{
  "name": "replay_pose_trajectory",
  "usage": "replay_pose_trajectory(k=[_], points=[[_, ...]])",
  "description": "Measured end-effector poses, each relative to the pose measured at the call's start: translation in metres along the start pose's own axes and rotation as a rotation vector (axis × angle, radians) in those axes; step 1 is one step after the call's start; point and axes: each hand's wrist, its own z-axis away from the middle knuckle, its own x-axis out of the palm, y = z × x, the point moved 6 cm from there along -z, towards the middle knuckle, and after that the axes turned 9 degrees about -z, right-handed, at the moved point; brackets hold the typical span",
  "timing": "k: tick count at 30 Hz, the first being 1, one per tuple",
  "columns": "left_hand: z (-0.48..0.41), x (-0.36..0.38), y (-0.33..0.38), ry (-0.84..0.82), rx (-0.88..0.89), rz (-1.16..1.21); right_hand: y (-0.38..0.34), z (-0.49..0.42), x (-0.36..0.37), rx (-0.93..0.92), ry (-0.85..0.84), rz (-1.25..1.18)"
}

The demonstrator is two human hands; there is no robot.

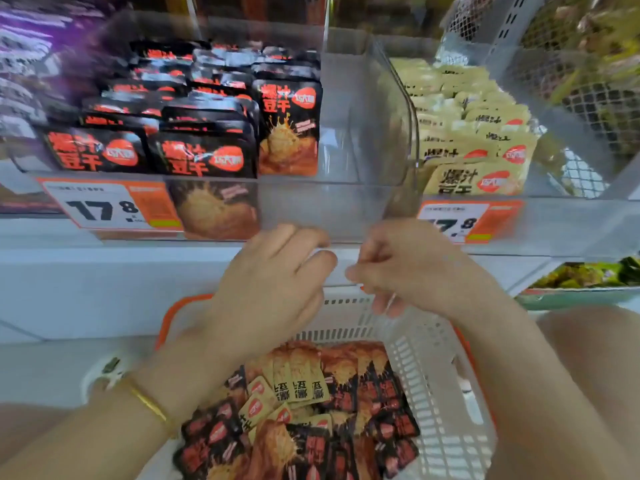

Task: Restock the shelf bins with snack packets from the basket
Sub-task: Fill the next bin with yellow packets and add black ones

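Both hands mid-frame over basket (pixel 433 358) far rim: left hand (pixel 277 278) relaxed, empty; right hand (pixel 405 268) curled, contents unclear (blur). Snack packets (pixel 311 410) directly below, lower centre, left hand nearer. Bin (pixel 349 140) gap above hands.

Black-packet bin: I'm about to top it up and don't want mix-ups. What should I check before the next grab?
1. Room in the black-packet bin: ok, its right side is bare.
2. Black packets in the basket: ok, plenty.
3. Basket sorted: not ok, tan packets lie among the black ones.
4. Left hand free: ok, holds nothing.
5. Right hand free: cannot tell, fingers curled.
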Motion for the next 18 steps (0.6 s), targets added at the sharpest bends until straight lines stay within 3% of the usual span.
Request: replay_pose_trajectory(k=[3,7,11,18], points=[[0.022,0.054,0.021,-0.326,0.080,0.030,0.126,-0.029,0.049,0.271,-0.204,0.400],[0.045,0.096,0.037,-0.557,0.092,0.067,0.257,-0.050,0.132,0.299,-0.337,0.610],[0.059,0.113,0.035,-0.643,0.050,0.106,0.294,-0.050,0.183,0.150,-0.409,0.699],[0.065,0.119,0.029,-0.702,-0.017,0.133,0.306,-0.039,0.207,0.158,-0.462,0.899]])
